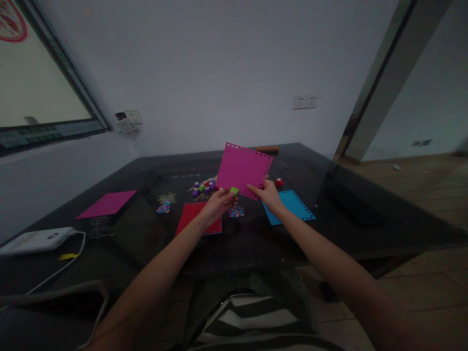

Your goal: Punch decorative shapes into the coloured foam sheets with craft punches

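My right hand [269,196] grips a magenta sheet of paper [243,168] by its lower right part, thumb on the face. The sheet is tilted up above the table, with small holes along its top and right edges. My left hand [218,204] is closed around a small green craft punch [234,190] at the sheet's lower edge. I cannot tell whether the paper sits in its slot. Below the hands lie a heap of coloured paper bits [236,211], a red sheet [188,217] and a blue sheet [294,208] with holes along its edges.
Several purple, green and red punches [204,186] cluster behind my left hand; one red punch [279,182] stands at right. Another confetti pile [164,207] and magenta sheet [107,204] lie left. A white power bank [40,241] with cable is far left; a dark case [353,204] is right.
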Demonstrator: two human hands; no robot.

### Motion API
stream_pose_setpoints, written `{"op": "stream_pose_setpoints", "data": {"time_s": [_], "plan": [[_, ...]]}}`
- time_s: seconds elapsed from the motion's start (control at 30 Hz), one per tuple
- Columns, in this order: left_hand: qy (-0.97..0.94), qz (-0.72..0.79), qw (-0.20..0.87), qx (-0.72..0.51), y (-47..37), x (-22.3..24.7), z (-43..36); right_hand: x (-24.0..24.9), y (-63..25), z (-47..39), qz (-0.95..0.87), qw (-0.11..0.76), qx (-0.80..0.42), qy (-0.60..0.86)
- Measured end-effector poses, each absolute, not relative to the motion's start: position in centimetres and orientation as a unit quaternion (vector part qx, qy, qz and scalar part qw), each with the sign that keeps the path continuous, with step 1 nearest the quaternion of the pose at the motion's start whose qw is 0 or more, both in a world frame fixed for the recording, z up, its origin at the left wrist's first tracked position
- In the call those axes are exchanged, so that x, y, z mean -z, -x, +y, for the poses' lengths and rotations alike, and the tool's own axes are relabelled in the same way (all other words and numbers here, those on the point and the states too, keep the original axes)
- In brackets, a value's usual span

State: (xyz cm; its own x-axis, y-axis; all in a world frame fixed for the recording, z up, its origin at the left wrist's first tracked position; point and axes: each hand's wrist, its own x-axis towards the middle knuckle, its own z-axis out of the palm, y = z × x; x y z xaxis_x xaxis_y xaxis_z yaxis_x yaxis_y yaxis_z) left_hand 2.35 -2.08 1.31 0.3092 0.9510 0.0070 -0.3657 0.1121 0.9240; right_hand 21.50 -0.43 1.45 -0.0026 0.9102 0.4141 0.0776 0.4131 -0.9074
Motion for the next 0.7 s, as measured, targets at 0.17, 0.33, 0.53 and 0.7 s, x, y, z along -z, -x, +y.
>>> {"op": "stream_pose_setpoints", "data": {"time_s": [0.17,0.33,0.53,0.7], "plan": [[-0.451,0.319,0.677,-0.487,-2.52,-1.24,-2.22,-1.95,-21.1,-1.2,-0.582,0.601,-0.367,0.406],[-0.451,0.326,0.675,-0.484,-2.71,-1.18,-2.32,-2.15,-20.8,-1.47,-0.574,0.61,-0.354,0.415],[-0.467,0.34,0.655,-0.488,-2.82,-1.18,-2.51,-1.8,-20.87,-1.14,-0.592,0.607,-0.325,0.42],[-0.478,0.348,0.636,-0.496,-3.02,-1.29,-2.63,-1.41,-20.74,-0.96,-0.593,0.61,-0.313,0.424]]}}
